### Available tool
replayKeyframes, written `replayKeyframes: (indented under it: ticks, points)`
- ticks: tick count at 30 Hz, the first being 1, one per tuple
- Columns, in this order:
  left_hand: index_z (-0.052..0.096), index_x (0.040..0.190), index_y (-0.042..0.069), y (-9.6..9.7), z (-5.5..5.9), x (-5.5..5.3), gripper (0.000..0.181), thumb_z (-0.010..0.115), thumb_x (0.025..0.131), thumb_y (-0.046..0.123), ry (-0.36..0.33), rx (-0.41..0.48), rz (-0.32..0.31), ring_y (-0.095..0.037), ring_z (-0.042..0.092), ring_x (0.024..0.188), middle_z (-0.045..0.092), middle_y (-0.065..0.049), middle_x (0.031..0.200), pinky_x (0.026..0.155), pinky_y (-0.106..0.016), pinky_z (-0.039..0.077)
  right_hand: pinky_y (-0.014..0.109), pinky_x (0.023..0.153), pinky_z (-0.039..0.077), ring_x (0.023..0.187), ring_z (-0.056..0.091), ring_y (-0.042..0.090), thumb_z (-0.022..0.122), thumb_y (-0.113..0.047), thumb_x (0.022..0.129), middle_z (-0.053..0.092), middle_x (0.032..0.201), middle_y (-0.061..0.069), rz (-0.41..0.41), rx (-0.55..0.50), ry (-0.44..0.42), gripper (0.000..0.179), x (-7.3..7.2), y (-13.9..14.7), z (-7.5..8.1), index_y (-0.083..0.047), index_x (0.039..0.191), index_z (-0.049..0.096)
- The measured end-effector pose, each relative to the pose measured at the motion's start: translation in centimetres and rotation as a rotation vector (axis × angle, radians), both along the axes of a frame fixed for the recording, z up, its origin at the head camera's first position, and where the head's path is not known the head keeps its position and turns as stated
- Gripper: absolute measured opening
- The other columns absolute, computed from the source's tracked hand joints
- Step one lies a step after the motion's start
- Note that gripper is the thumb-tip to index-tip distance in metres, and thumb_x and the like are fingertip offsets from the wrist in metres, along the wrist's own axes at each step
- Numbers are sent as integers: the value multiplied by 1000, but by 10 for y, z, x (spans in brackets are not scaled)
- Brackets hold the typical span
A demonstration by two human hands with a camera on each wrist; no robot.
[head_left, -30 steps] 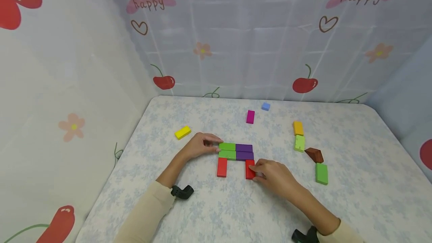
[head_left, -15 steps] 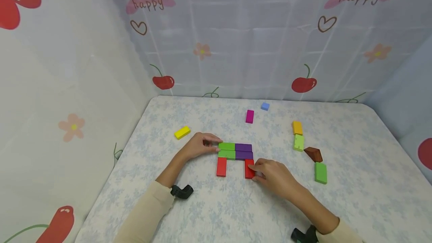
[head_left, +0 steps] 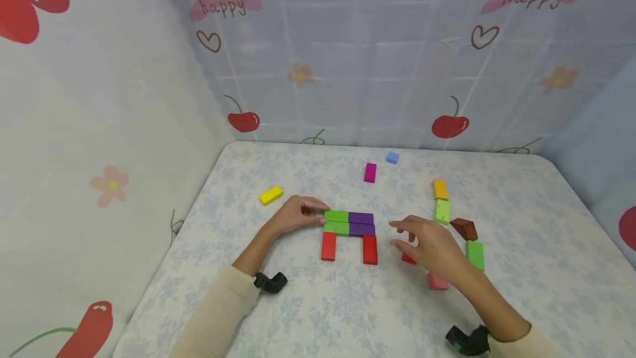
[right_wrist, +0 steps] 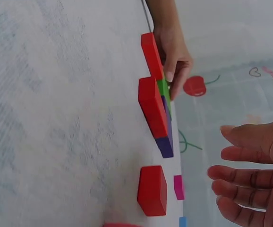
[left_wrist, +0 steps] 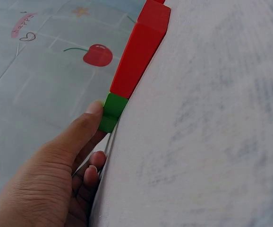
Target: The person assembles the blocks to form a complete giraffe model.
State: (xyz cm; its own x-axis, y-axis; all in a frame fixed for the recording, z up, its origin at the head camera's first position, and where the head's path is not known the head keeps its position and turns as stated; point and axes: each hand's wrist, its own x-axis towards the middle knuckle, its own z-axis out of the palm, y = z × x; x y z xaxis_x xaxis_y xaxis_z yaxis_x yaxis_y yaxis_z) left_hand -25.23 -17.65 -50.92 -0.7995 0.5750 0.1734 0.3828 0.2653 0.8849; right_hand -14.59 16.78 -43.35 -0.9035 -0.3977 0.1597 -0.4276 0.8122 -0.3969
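Note:
In the head view, two green blocks [head_left: 336,216] and two purple blocks [head_left: 361,218] lie against each other in two rows. Below their ends, a left red block [head_left: 328,246] and a right red block [head_left: 370,249] stick out towards the person like two legs. My left hand [head_left: 297,215] holds the left end of the green blocks between thumb and forefinger. Raised clear of the blocks, my right hand [head_left: 432,245] has its fingers apart and nothing in it. Beneath it, a small red block [head_left: 408,259] and a pink block [head_left: 438,282] are partly hidden.
On the right lie an orange block [head_left: 440,189], a light green block [head_left: 442,211], a brown wedge block [head_left: 464,229] and a green block [head_left: 475,255]. Farther back are a magenta block [head_left: 370,173] and a blue block [head_left: 392,157]. A yellow block [head_left: 270,195] lies left.
My right hand has let go of the right red block and moved right, lifting off it. The red and pink blocks beneath it now show. My left hand stays in place.

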Motion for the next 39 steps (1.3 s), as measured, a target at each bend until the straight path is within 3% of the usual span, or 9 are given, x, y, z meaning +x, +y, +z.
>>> replayKeyframes:
  ticks: [5, 13, 17, 24, 32, 39]
  points:
    - [76, 116, -1, 2, 8, 5, 30, 80, 85, 1, 7, 22, 0, -11, 48, 68, 73, -10, 112, 62, -24, 41, 22, 53, 42, 75, 58, 15, 85, -26, 84, 73, 106, 5, -36, 47, -4, 41, 1, 19, 1, -9, 119, 76]
    - [76, 117, 3, 1, 8, 3, 32, 81, 86, 3, -20, 24, -5, -10, 48, 69, 74, -7, 113, 63, -22, 40, 21, 58, 46, 76, 59, 10, 88, -23, 79, 73, 107, 1, -25, 115, -142, 39, 9, 29, -15, -12, 114, 77]
    - [76, 118, 3, 0, 8, 3, 32, 81, 86, 4, -25, 19, -5, -11, 48, 70, 74, -8, 114, 63, -23, 41, 22, 58, 46, 74, 57, 8, 89, -16, 78, 72, 103, -1, -12, 156, -139, 37, 11, 28, -20, -12, 113, 77]
    - [78, 118, 15, -4, -16, -10, 32, 83, 86, 15, 10, 1, -8, -14, 49, 69, 74, 1, 114, 62, -25, 42, 22, 57, 45, 72, 55, 8, 88, -12, 78, 71, 98, -2, -11, 175, -119, 37, 12, 26, -21, -12, 113, 77]
    - [78, 118, 16, -4, -13, -8, 31, 83, 87, 15, 7, -9, -7, -13, 50, 70, 73, 3, 114, 63, -24, 43, 22, 59, 48, 75, 60, 9, 89, -11, 77, 74, 103, -1, 4, 132, -36, 38, 15, 21, -11, -15, 114, 77]
    - [78, 118, 15, -4, -15, -9, 32, 83, 86, 15, 9, 3, -10, -13, 49, 68, 74, 1, 113, 62, -25, 42, 22, 61, 49, 77, 62, 9, 88, -13, 78, 74, 105, 0, 33, 126, -40, 39, 19, 8, -1, -16, 115, 77]
